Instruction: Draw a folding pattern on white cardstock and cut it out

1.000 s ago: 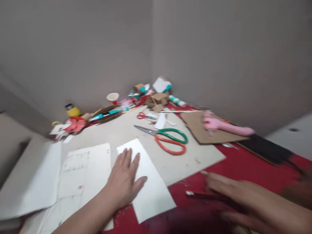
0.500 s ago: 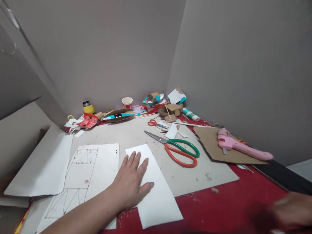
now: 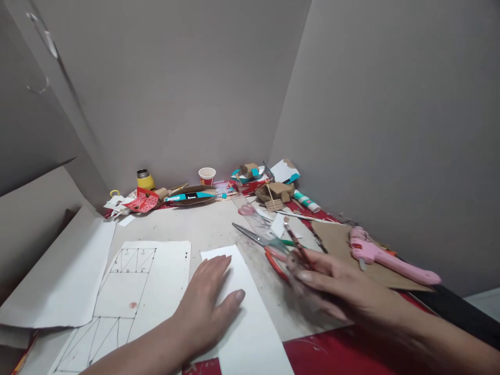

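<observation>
One spread left hand [image 3: 207,302] touches blank paper [image 3: 250,323]; the right hand [image 3: 328,284] pinches a dark stick [image 3: 298,242] pointing away leftward.

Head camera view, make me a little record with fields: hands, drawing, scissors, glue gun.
Left hand: resting on white paper
Right hand: holding a thin dark tool and a clear strip, both blurred
Drawing: dark lines on a sheet left of the white paper
Scissors: orange and green handles, partly hidden by the right hand
Glue gun: pink, lying on brown cardboard
</observation>
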`<state>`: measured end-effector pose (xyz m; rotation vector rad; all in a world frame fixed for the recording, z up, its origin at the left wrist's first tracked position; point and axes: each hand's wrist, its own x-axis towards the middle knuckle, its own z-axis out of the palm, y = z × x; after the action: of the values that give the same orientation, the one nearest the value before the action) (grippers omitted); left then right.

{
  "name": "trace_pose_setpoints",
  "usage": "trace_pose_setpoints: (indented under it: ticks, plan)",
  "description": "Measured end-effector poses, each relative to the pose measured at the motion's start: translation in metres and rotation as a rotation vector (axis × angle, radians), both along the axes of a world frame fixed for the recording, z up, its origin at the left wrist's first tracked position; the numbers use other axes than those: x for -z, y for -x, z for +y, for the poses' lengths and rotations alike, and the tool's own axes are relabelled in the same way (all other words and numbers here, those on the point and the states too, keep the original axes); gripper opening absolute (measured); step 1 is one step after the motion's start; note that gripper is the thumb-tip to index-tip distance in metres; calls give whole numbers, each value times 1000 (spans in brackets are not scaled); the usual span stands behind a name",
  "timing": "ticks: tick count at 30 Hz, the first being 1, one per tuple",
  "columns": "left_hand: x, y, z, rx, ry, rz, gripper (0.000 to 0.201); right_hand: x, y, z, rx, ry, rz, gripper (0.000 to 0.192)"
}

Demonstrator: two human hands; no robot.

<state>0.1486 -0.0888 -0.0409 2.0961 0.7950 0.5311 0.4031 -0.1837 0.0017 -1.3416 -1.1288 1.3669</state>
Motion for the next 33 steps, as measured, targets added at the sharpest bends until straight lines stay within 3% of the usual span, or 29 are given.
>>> trace_pose_setpoints:
  ticks: [2,5,10,12,14,16,17,22,28,31,33]
  plan:
    - [-4,-2,-1,-77,142,-136,56,1,25,13,-74,-24,93,37]
    - [-11,-5,-1,-169,362,-295,48,17,51,22,-173,23,141,43]
    - [-18,-4,10,-304,575,-417,30,28,67,34,-334,131,148,47]
    - [-20,-4,17,-346,637,-428,30,26,65,44,-196,61,108,45]
    - [-21,-4,20,-375,686,-412,29,23,61,58,74,-32,156,38]
    - [-19,-6,20,-385,721,-374,31,23,58,71,269,-2,241,28]
    - [-17,-7,18,-384,736,-350,34,24,57,77,303,33,267,24]
    - [-8,-10,10,-349,782,-215,59,32,55,85,349,139,353,22]
    - [-19,-17,2,-398,754,-159,105,27,45,88,372,128,424,24]
    - [-24,-21,-6,-427,721,-87,111,25,42,91,349,138,430,27]
    - [-25,-21,-9,-435,647,5,101,25,41,91,341,151,424,27]
